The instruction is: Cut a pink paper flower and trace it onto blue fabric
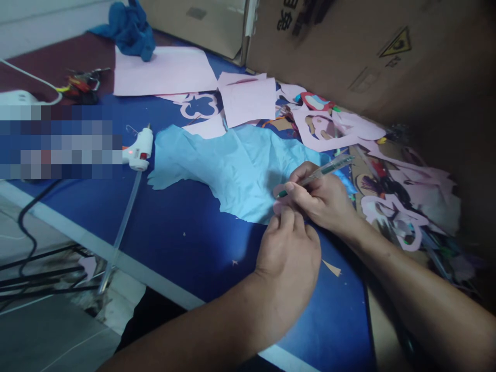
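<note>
My right hand grips a clear pen with a green grip, its tip angled down to the left. Under that tip lies a small pink paper cutout, resting on light blue fabric. With bent fingers close together, my left hand presses on the cutout's near edge and covers part of it. Crumpled and uneven at its borders, the fabric spreads over the blue tabletop. My two hands almost touch.
A white glue gun with a long glue stick sits at left. Pink paper sheets and a blue cloth lie behind. Paper scraps and odds and ends crowd the right, below a cardboard box.
</note>
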A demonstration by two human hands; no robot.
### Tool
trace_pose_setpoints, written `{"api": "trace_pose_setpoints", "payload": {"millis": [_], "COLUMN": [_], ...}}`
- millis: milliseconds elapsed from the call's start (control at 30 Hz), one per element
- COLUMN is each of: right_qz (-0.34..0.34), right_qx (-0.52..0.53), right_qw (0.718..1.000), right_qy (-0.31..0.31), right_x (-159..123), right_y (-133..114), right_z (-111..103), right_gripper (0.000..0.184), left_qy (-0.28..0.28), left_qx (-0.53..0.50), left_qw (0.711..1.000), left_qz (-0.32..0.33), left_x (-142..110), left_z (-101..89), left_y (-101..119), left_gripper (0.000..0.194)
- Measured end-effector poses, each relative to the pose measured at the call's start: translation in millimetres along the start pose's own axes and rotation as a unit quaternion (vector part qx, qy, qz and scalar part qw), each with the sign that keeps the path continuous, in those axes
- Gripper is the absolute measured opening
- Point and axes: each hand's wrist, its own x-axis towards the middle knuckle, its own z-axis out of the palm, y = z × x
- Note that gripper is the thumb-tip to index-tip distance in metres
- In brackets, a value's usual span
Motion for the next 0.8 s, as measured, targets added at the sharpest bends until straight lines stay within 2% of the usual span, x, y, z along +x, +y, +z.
{"api": "trace_pose_setpoints", "payload": {"millis": [133, 300, 500, 800], "right_qz": [-0.006, 0.002, 0.007, 0.007], "right_qx": [0.002, 0.005, 0.010, -0.008], "right_qw": [1.000, 1.000, 1.000, 1.000], "right_qy": [0.010, 0.011, -0.008, 0.014], "right_x": [1.9, 2.1, -0.5, 4.3], "right_y": [2.3, 2.1, 0.8, 2.4], "right_z": [1.1, -1.9, -1.4, 0.4], "right_gripper": [0.040, 0.050, 0.044, 0.047], "left_qy": [-0.007, -0.009, -0.017, 0.000], "left_qx": [0.010, 0.007, 0.004, 0.017], "left_qw": [1.000, 1.000, 1.000, 1.000], "left_qz": [0.006, 0.010, 0.004, 0.012], "left_x": [0.3, 0.7, -0.1, -0.2], "left_z": [-1.2, -1.3, -1.3, -1.8], "left_y": [-0.4, -1.0, -0.3, -1.4], "left_gripper": [0.027, 0.027, 0.031, 0.026]}}
